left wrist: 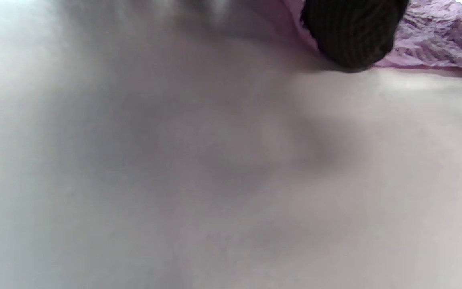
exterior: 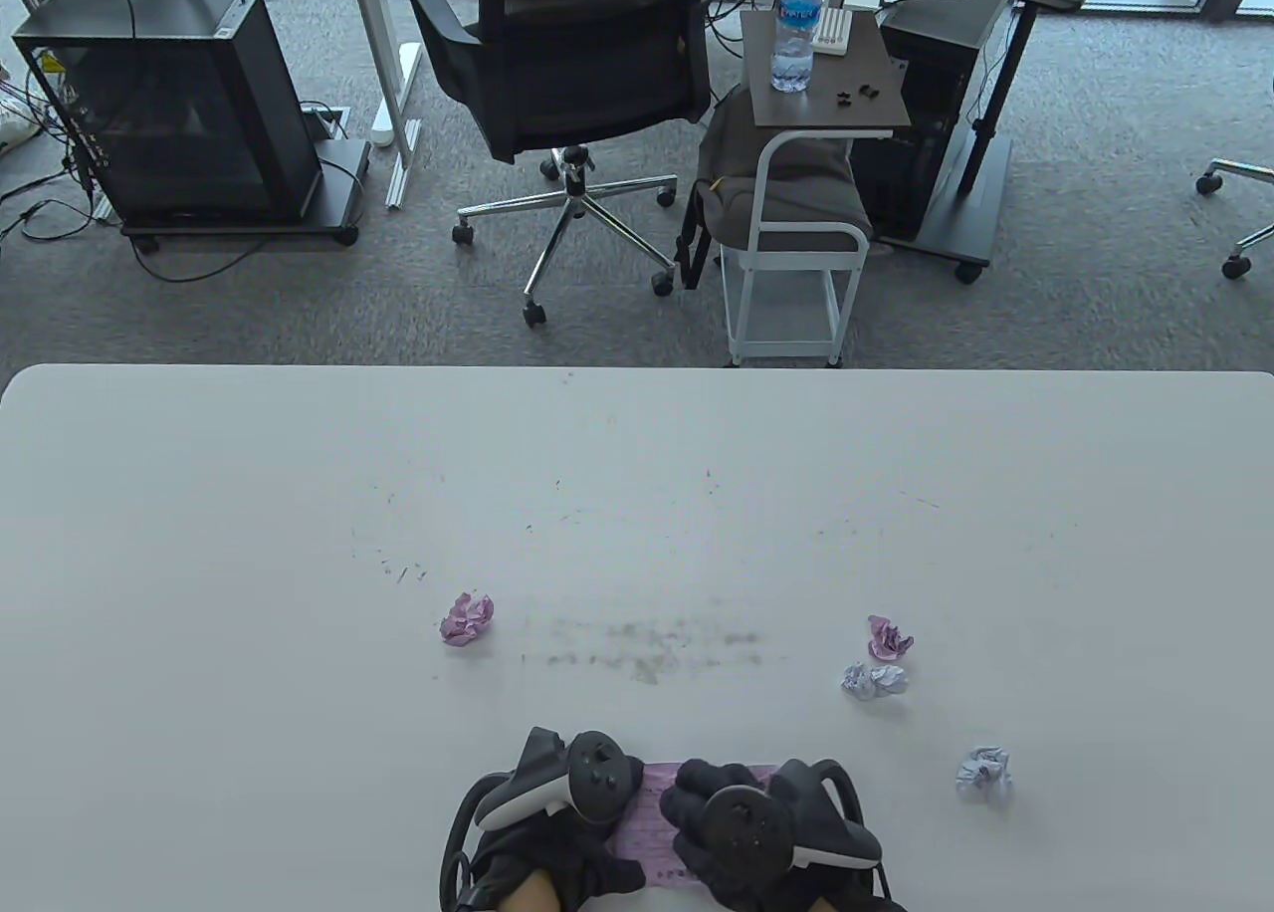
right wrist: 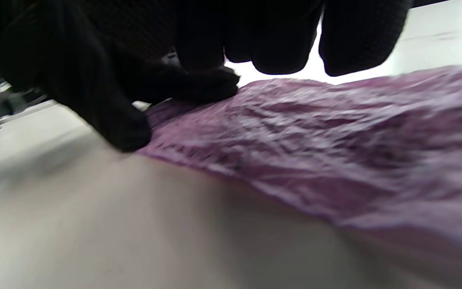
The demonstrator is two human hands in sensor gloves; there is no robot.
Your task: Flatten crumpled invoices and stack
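Observation:
A pink invoice (exterior: pixel 652 820) lies opened out, still wrinkled, on the white table (exterior: pixel 637 514) at the front edge. My left hand (exterior: pixel 557 812) rests on its left side; one gloved fingertip (left wrist: pixel 351 36) touches the paper's edge (left wrist: pixel 435 40) in the left wrist view. My right hand (exterior: pixel 742 822) presses on its right side; in the right wrist view the fingers (right wrist: pixel 122 128) hang over the wrinkled pink sheet (right wrist: pixel 335 152) and touch its left edge. Crumpled balls lie apart: a pink one (exterior: pixel 467 620) at left, a pink one (exterior: pixel 888 638), and two pale lavender ones (exterior: pixel 874 680) (exterior: pixel 984 772) at right.
Dark smudges (exterior: pixel 652 648) mark the table between the paper balls. Beyond the far edge stand an office chair (exterior: pixel 567 66), a small white side cart (exterior: pixel 801 225) with a water bottle (exterior: pixel 796 26), and a black computer case (exterior: pixel 169 106).

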